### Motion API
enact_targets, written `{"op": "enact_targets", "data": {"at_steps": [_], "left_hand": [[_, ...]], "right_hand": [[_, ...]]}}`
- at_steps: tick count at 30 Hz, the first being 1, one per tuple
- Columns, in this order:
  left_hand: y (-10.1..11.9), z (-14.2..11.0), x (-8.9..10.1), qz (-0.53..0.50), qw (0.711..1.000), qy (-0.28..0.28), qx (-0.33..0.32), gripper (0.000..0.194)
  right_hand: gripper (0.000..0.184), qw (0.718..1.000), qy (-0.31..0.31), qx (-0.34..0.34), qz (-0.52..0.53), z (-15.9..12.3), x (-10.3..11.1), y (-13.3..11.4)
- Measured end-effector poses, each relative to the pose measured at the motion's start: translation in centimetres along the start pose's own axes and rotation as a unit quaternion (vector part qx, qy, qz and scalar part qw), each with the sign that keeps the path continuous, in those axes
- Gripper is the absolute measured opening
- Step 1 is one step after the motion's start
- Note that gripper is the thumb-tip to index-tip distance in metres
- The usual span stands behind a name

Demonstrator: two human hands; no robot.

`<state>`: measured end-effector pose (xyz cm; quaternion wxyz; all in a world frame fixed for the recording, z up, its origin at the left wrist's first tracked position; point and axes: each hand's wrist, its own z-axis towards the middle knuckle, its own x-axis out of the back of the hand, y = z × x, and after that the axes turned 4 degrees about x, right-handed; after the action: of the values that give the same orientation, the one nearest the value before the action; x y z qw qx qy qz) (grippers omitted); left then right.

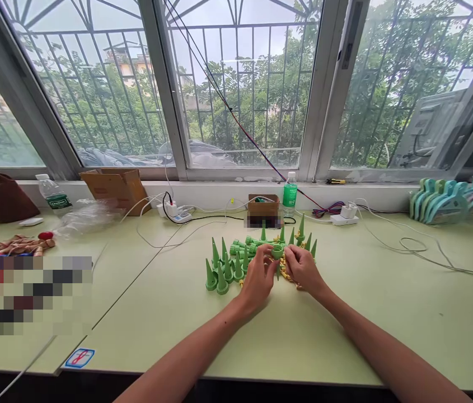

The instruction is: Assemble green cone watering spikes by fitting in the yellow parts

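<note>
The head camera looks forward, down over the hands [258, 277].

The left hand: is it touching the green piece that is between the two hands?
Touching. In the head view, the left hand has its fingertips against the side of the green piece, with no gap visible.

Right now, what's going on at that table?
A person is working with both bare hands over the table. The left hand holds a green cone-shaped piece, open end up; the right hand's fingertips are close beside it, and whether they pinch anything is hard to tell. More green cones stand around the hands, mostly point up, with small yellow pieces lying among them.
</note>
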<state>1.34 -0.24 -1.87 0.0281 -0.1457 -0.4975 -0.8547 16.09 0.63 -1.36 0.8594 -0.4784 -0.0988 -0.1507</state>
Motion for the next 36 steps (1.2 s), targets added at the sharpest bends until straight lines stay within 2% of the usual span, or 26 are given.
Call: {"op": "enact_targets", "data": {"at_steps": [5,9,11,12,15,19,30,36], "left_hand": [[0.5,0.1,-0.1,-0.043,0.998,0.028,0.025,0.025],[0.5,0.3,0.0,-0.041,0.998,0.024,0.04,0.026],[0.5,0.5,0.0,-0.071,0.996,0.021,0.055,0.033],[0.5,0.6,0.1,-0.102,0.992,0.028,0.066,0.039],[0.6,0.7,0.3,-0.19,0.975,-0.004,0.119,0.052],[1.2,0.5,0.5,-0.228,0.96,-0.026,0.159,0.054],[1.6,-0.2,0.6,-0.232,0.961,-0.056,0.14,0.039],[1.5,-0.5,0.9,-0.211,0.969,-0.081,0.096,0.031]], "right_hand": [[0.037,0.999,0.024,0.029,-0.017,-0.1,-0.1,-0.3],[0.035,0.998,0.042,0.044,-0.021,-0.1,0.0,-0.5],[0.035,0.997,0.049,0.053,-0.031,-0.1,0.0,-0.5],[0.034,0.996,0.048,0.062,-0.036,-0.1,0.1,-0.5],[0.032,0.992,0.033,0.115,-0.05,0.0,0.1,-0.5],[0.029,0.983,-0.002,0.171,-0.061,0.1,0.1,-0.9],[0.026,0.985,-0.025,0.165,-0.05,0.1,-0.1,-1.0],[0.031,0.984,-0.028,0.162,-0.069,0.2,-0.7,-0.5]]}}
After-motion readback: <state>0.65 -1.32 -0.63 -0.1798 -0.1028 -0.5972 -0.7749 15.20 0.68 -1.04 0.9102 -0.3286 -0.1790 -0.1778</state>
